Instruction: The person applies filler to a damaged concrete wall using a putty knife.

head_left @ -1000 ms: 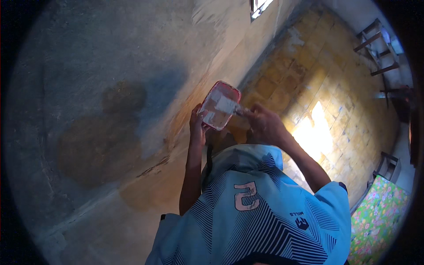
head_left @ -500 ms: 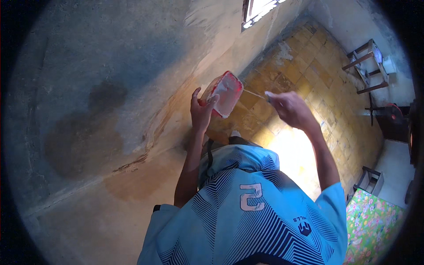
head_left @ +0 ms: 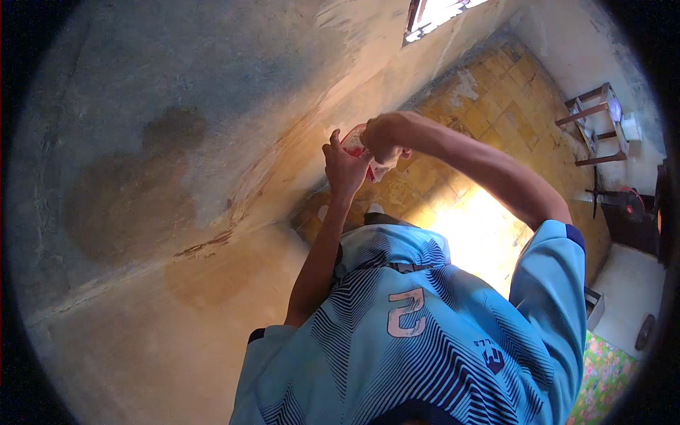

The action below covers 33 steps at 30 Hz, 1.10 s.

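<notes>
My left hand (head_left: 347, 170) grips a see-through plastic tub (head_left: 352, 139) with a red rim. Its fingers wrap the near left side, and the tub is tilted. White residue coats the inside. My right hand (head_left: 387, 137) is closed and bent down over the tub's mouth, covering much of it. The thin pale tool seen in these fingers a moment earlier is hidden behind the hand now, so its tip cannot be made out.
A bare plastered wall (head_left: 248, 92) with damp stains rises close on my left, with a window (head_left: 439, 15) farther along. Yellow floor tiles (head_left: 489, 106) lie ahead. A wooden stand (head_left: 602, 127), a fan (head_left: 630, 204) and flowered green cloth (head_left: 605, 375) are on the right.
My right hand has swung left from beside the tub to over it, and the thin tool has gone out of sight. The left hand with the tub has shifted slightly right.
</notes>
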Available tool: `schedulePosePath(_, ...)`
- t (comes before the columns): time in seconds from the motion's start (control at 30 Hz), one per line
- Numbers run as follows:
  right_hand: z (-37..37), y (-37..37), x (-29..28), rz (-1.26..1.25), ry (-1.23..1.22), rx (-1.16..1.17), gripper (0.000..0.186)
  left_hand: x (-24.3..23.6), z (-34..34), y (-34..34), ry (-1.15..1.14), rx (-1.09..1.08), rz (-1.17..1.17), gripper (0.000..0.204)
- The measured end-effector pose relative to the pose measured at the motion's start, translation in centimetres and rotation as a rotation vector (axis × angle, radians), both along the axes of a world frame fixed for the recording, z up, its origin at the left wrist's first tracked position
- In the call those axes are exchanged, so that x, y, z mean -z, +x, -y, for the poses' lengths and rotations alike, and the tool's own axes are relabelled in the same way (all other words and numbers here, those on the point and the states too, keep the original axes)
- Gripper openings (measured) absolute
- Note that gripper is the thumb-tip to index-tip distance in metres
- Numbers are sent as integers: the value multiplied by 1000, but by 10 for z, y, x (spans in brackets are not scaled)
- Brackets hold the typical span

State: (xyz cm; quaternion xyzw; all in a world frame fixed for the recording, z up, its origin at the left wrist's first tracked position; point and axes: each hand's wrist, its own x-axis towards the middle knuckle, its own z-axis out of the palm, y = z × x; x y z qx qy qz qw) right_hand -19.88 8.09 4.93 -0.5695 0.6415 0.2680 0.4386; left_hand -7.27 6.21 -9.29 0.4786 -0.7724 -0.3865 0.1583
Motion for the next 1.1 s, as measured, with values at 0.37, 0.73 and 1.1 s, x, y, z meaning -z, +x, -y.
schedulePosePath(0.37, -109, -145, 149, 1012, -75, 1262, 32, 73, 50, 105, 767, -314, -355, 70)
schedulePosePath(0.73, 54, 29, 230, 1094, -1364, 1811, 30, 55, 86, 202, 847, -470, -344, 52)
schedulePosePath(1.1, 78, 107, 209, 877, -1216, 1766, 46, 58, 133, 240, 873, -327, -381, 52)
